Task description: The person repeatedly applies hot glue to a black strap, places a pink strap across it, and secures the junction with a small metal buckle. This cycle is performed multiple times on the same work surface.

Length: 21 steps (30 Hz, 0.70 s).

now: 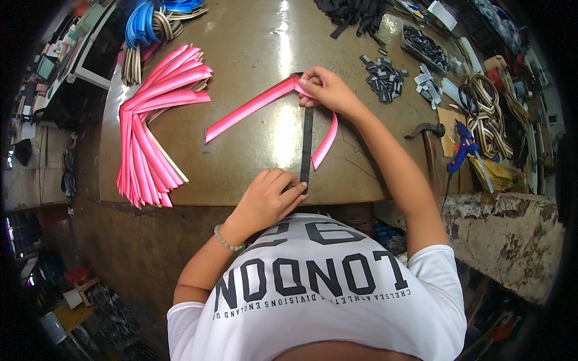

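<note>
Mid-counter [253, 174], the right hand [325, 90] pinches a pink strap [253, 107] against the far end of a black strip [307, 144]; the left hand [268, 195] presses its near end down. A pink strap pile [150, 120] lies left, seemingly already cut, so assembly looks barely started

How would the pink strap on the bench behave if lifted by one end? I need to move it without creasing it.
The pink strap is probably floppy: it folds sharply under the right hand. Likely light, being thin and flat. It should not roll, and its woven-looking face probably grips the bench.
</note>
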Motion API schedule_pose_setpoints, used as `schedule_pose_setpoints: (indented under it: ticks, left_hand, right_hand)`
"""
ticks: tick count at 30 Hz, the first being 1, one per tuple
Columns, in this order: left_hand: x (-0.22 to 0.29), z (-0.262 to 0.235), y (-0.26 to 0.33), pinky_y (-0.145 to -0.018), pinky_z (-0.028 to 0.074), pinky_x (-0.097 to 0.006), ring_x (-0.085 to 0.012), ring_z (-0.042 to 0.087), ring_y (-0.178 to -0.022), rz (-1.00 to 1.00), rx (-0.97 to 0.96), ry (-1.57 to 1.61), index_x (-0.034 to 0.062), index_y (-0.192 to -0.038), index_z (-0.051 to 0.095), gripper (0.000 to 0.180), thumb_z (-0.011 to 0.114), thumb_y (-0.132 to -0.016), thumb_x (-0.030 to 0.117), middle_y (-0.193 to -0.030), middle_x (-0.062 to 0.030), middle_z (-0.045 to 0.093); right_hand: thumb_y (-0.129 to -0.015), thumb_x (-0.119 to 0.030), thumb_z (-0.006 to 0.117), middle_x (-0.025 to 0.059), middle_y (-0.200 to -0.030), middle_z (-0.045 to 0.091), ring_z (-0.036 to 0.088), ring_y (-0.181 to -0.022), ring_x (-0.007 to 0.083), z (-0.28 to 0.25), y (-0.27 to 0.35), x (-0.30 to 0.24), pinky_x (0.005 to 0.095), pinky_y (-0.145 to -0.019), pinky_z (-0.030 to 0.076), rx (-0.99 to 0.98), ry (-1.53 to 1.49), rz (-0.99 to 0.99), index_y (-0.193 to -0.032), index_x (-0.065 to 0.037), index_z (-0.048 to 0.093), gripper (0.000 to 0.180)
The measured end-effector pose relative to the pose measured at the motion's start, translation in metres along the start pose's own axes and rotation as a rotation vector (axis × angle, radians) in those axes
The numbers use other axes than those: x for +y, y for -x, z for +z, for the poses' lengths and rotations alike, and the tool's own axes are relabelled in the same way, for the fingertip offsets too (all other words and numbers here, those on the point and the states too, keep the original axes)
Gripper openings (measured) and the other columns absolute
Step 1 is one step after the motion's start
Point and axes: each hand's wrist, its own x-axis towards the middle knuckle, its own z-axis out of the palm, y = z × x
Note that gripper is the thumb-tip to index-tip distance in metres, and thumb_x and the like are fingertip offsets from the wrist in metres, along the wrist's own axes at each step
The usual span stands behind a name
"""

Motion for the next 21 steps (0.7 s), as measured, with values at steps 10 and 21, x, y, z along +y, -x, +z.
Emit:
schedule_pose_setpoints:
  ticks: [10,21]
  left_hand:
    - [-0.010,0.003,-0.009,-0.104,0.025,-0.053,-0.0313,0.040,-0.119,-0.186,-0.029,-0.027,0.0255,-0.114,0.070,0.045,0.080,-0.072,0.040,-0.119,-0.0063,0.052]
    - [-0.007,0.002,-0.013,-0.110,0.004,-0.072,-0.0424,0.017,-0.142,-0.332,-0.144,-0.226,0.0363,-0.135,0.057,0.078,0.076,-0.064,0.063,-0.147,-0.0128,0.033]
  right_hand:
    - [-0.098,-0.016,0.059,0.0065,-0.082,0.061,0.069,-0.070,0.0143,0.013,0.000,0.006,0.0239,-0.061,0.057,-0.047,-0.041,-0.081,-0.105,0.003,0.054,0.021]
    - [-0.097,-0.025,0.063,0.0063,-0.086,0.067,0.055,-0.050,0.0067,0.007,0.042,-0.050,0.0202,-0.043,0.040,-0.065,-0.116,-0.006,-0.110,0.001,0.057,0.030]
